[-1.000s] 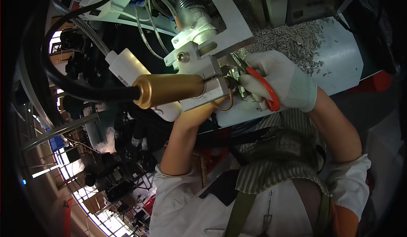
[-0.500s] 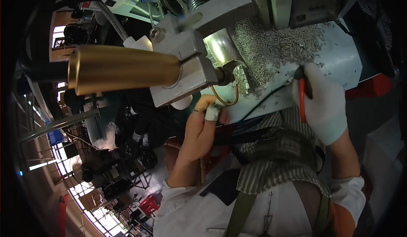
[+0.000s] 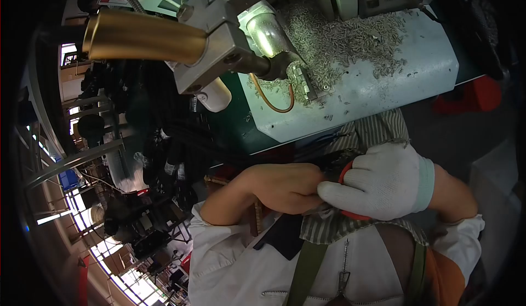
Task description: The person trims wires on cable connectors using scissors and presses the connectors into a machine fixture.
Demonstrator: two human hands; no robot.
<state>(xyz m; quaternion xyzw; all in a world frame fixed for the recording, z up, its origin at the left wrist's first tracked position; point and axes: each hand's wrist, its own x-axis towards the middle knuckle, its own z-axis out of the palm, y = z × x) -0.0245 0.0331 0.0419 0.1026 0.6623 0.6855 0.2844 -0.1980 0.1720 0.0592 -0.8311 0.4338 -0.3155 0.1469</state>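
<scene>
My bare left hand is held low in front of the apron, its fingers curled in against the tips of my right hand. Whatever it pinches, if anything, is hidden. On my right hand is a white knit glove, closed around a red-handled tool. A second bit of red shows below the gloved fingers; the working end is hidden. Beneath both hands lies a grey striped apron. Above them, on the bench, a small metal fixture block sits under a copper tube.
Many small metal pieces are heaped on the pale bench plate. A gold cylinder on a grey metal clamp juts over the bench's left side. A red object is at the right, below the bench edge.
Both hands have drawn back from the bench and come together over the lap. My left hand left the fixture; my right brought the red-handled tool along. The view has shifted too.
</scene>
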